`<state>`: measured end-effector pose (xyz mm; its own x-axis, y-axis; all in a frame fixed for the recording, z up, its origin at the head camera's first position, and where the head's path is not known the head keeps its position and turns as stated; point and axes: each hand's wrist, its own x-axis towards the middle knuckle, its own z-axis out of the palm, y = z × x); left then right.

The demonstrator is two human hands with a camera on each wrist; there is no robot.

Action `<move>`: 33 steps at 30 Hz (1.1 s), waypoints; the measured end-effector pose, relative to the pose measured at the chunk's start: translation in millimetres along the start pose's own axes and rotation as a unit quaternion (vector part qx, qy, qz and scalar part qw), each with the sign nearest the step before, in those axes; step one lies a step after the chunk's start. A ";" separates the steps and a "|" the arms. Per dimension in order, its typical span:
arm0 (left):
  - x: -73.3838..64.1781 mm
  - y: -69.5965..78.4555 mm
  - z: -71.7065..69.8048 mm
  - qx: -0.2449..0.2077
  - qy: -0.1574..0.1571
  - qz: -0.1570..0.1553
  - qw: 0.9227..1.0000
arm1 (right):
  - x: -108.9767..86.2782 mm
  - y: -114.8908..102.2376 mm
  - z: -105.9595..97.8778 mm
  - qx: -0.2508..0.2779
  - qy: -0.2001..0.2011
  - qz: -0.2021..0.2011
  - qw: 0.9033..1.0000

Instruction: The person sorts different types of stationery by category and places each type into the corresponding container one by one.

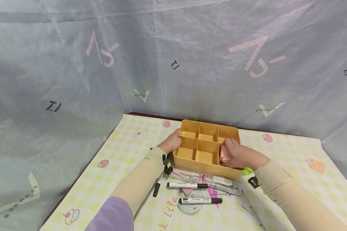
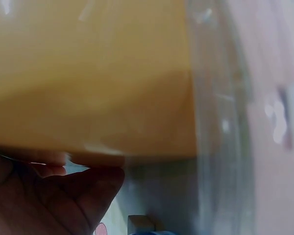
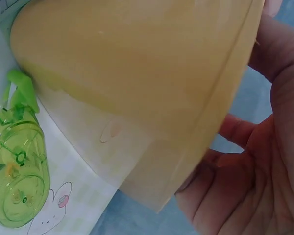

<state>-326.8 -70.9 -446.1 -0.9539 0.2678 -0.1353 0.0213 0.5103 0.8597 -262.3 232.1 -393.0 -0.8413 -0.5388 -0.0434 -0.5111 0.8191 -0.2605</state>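
A yellow six-compartment storage box (image 1: pixel 207 157) sits toward the back of the table. My left hand (image 1: pixel 173 142) grips its left wall, and the left wrist view has the thumb and fingers at the box's lower edge. Over the right wall reaches my right hand (image 1: pixel 236 154), its fingers curled down inside the front right compartment. Between that thumb and those fingers is a small pink item (image 1: pixel 224 153), partly hidden by the hand. In the right wrist view, the outer wall of the box (image 3: pixel 137 63) stands beside the right palm.
In front of the box lie two white markers (image 1: pixel 200 201), a black-capped pen (image 1: pixel 156 189), clear plastic cases (image 1: pixel 222 183), a protractor (image 1: pixel 190 209) and a set square (image 1: pixel 250 208). A green correction tape (image 3: pixel 19 161) lies by the box's right side. A grey curtain (image 1: pixel 191 64) hangs behind.
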 end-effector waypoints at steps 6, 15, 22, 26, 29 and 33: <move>0.4 0.8 1.3 -0.013 0.000 -0.004 1.000 | 1.2 0.5 -8.6 0.019 -0.023 0.011 1.000; 0.7 1.2 1.1 -0.012 0.001 0.001 1.000 | -3.3 6.4 -38.2 -0.036 0.072 0.005 0.997; -0.1 2.4 1.0 -0.011 0.005 -0.002 1.000 | -24.3 38.2 -62.6 -0.064 0.143 0.051 0.986; 0.3 2.1 1.3 -0.023 0.005 -0.012 1.000 | -35.9 64.2 -50.0 -0.054 0.086 0.026 0.994; 0.4 1.1 1.6 -0.030 0.005 -0.016 0.999 | -44.2 76.3 -30.7 -0.039 0.042 -0.016 0.998; 1.1 0.7 2.4 -0.034 0.003 -0.016 0.999 | -53.6 81.5 -7.7 -0.022 0.000 -0.046 0.999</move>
<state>-327.1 -68.3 -446.8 -0.9554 0.2475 -0.1610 -0.0296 0.4620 0.8864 -260.2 329.2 -404.5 -0.7901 -0.6125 -0.0221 -0.5938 0.7739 -0.2200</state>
